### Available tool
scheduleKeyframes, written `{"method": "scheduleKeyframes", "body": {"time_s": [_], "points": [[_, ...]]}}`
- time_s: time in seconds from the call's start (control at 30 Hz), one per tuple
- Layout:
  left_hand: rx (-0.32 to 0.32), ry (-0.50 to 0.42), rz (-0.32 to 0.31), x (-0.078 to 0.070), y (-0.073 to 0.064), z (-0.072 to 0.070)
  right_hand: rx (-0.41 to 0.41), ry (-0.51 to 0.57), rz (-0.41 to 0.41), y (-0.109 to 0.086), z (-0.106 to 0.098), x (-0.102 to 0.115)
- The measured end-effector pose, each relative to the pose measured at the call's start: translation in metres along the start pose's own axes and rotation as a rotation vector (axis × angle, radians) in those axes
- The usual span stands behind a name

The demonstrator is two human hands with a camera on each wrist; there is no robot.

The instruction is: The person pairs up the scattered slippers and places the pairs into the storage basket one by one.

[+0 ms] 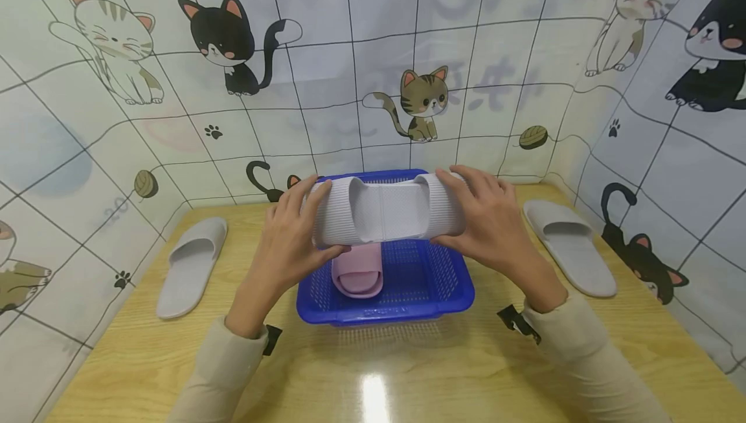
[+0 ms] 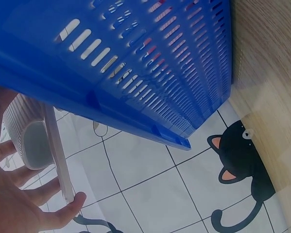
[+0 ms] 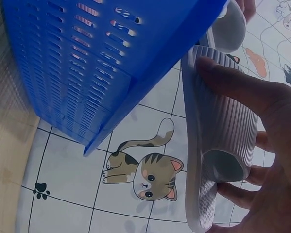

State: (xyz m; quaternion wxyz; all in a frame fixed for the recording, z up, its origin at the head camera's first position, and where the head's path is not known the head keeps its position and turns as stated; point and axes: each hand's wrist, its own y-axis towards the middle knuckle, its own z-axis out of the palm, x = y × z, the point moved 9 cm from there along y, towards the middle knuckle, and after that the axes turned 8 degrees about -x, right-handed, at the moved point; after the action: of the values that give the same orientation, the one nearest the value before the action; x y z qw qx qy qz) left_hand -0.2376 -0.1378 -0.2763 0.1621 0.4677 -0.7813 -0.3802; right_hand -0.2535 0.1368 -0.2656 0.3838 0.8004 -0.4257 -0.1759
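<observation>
Above a blue plastic basket (image 1: 402,313) I hold a pair of white slippers with ribbed straps, heels together in the middle. My left hand (image 1: 288,235) grips the strap end of the left slipper (image 1: 338,212). My right hand (image 1: 495,222) grips the strap end of the right slipper (image 1: 447,209). In the right wrist view my thumb presses along the ribbed strap (image 3: 225,92), with fingers around the far side. The left wrist view shows the other slipper (image 2: 28,131) partly hidden by the basket. A pink slipper (image 1: 360,277) lies in the basket's left half, partly covered.
One grey slipper (image 1: 192,267) lies at the table's left side, another grey slipper (image 1: 571,248) at its right side. Cat-patterned tiled sheeting (image 1: 326,99) encloses the wooden table (image 1: 326,377) at the back and both sides.
</observation>
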Motion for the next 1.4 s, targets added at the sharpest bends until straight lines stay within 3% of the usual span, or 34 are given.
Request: {"method": "scheduleKeyframes", "body": {"time_s": [1.4], "points": [[0.017, -0.013, -0.008, -0.0028, 0.0001, 0.0039, -0.034, -0.014, -0.034, 0.0008, -0.0032, 0.0037]]}}
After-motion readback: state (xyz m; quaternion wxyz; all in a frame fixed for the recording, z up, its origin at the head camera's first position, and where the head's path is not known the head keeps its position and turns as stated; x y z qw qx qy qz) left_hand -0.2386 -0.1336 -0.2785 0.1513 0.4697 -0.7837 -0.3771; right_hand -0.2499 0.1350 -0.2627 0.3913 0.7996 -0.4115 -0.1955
